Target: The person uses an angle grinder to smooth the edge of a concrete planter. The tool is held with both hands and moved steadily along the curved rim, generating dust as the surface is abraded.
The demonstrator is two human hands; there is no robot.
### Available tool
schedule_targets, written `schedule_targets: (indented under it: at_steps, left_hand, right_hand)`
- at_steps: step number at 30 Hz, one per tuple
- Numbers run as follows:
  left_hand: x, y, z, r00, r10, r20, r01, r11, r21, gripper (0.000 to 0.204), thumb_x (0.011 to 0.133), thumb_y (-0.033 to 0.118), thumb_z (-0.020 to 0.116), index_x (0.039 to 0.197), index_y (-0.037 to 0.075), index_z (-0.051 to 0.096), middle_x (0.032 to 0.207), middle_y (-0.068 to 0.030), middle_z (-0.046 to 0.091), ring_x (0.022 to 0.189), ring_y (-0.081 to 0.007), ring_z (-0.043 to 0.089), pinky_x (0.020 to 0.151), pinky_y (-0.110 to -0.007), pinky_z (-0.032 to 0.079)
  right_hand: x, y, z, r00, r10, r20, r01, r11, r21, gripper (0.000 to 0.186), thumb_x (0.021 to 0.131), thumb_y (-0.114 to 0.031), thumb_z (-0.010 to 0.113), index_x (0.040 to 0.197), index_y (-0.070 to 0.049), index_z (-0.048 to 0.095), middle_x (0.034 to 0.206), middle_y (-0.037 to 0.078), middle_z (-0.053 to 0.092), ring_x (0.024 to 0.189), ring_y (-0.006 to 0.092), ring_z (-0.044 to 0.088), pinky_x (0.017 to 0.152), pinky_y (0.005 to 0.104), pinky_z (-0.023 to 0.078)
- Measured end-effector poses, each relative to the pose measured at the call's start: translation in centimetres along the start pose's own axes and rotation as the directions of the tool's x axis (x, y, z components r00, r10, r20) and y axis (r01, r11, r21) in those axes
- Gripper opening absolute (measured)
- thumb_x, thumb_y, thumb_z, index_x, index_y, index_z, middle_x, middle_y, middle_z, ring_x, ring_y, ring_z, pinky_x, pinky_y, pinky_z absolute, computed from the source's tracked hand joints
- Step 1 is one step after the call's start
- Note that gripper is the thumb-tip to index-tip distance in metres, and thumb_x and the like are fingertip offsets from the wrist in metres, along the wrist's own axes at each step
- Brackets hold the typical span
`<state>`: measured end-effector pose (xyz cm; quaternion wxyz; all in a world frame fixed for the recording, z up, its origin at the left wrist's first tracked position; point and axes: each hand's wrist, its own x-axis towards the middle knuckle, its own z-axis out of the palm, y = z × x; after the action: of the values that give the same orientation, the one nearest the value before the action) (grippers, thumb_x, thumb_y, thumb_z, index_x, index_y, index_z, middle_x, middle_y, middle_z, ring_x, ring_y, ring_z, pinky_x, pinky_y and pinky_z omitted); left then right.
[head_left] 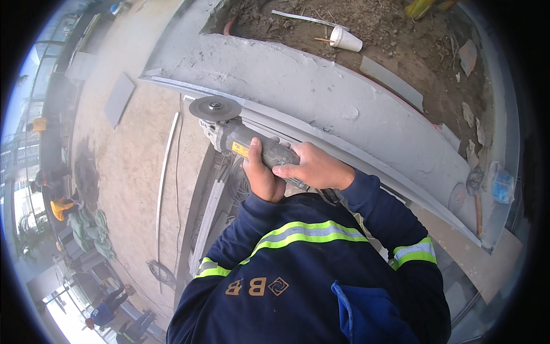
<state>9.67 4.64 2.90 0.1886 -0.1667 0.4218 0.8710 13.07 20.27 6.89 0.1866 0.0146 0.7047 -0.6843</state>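
My left hand [260,172] wraps round the body of a grey angle grinder [246,137] with a yellow label, its thumb lying along the side. My right hand [318,163] grips the rear of the same grinder, where a dark cord hangs beneath it. The grinder's flat cutting disc [215,108] faces up beside the lower edge of a grey plastered ledge [355,103]. Under the tool lie long metal strips [207,226] and coiled cable. My fingers' undersides are partly hidden.
A soil bed [395,40] holds a white cup [346,40]. A spare disc [456,198], a hammer-like tool [478,206] and a blue package [502,186] rest at right. At left are a concrete floor [132,183], a loose board [119,100], sacks [91,232] and co-workers [107,309].
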Motion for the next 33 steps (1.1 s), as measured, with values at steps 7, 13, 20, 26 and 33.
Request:
schedule_targets:
  at_steps: [7,13,20,26,33]
  left_hand:
    - [2.6,0.4,-0.1,0.997,0.053,-0.048,-0.054,0.998,-0.02,0.043,0.105,0.039,0.062,0.121,-0.001,0.058,0.103,-0.0151,0.069,0.093,-0.029,0.072,0.084,-0.045,0.061]
    - [4.7,1.3,-0.8,1.0,0.013,0.006,-0.013,0.999,-0.036,0.042,0.105,0.039,0.062,0.121,0.0,0.058,0.106,-0.0143,0.069,0.094,-0.0286,0.072,0.086,-0.044,0.06]
    - [0.0,-1.0,0.1,0.999,0.036,-0.037,-0.036,0.999,0.007,0.049,0.105,0.045,0.062,0.119,-0.001,0.059,0.103,-0.0139,0.069,0.094,-0.0283,0.072,0.086,-0.043,0.06]
    - [0.4,-1.2,0.3,0.998,0.05,-0.022,-0.05,0.999,0.005,0.047,0.105,0.044,0.061,0.117,-0.001,0.059,0.102,-0.0142,0.069,0.094,-0.0278,0.072,0.085,-0.043,0.06]
    - [4.5,0.6,-0.9,0.999,0.042,-0.001,-0.042,0.999,0.012,0.044,0.104,0.044,0.062,0.12,0.003,0.058,0.103,-0.0124,0.07,0.096,-0.0275,0.071,0.089,-0.044,0.059]
  right_hand:
    - [3.1,1.0,-0.2,0.999,-0.05,-0.011,0.05,0.999,0.006,0.048,0.093,-0.035,0.077,0.115,0.008,0.072,0.101,0.022,0.078,0.092,0.0263,0.074,0.086,0.0383,0.056]
    - [5.3,1.6,-0.1,1.0,-0.012,-0.014,0.012,0.999,-0.031,0.047,0.094,-0.033,0.077,0.116,0.009,0.071,0.104,0.02,0.077,0.096,0.0232,0.072,0.089,0.0379,0.055]
    - [-0.5,-1.0,-0.8,0.996,0.059,0.063,-0.06,0.998,0.011,0.057,0.095,-0.031,0.076,0.132,0.012,0.063,0.121,0.017,0.073,0.112,0.019,0.066,0.1,0.0369,0.052]
    - [0.1,0.8,-0.5,0.998,-0.057,-0.001,0.057,0.997,0.051,0.046,0.094,-0.029,0.076,0.119,0.009,0.07,0.106,0.018,0.077,0.098,0.0204,0.072,0.09,0.0365,0.055]
    - [5.0,1.2,-0.5,0.998,0.05,0.036,-0.05,0.999,-0.008,0.052,0.096,-0.024,0.077,0.133,0.01,0.063,0.125,0.017,0.073,0.113,0.0185,0.065,0.101,0.0363,0.051]
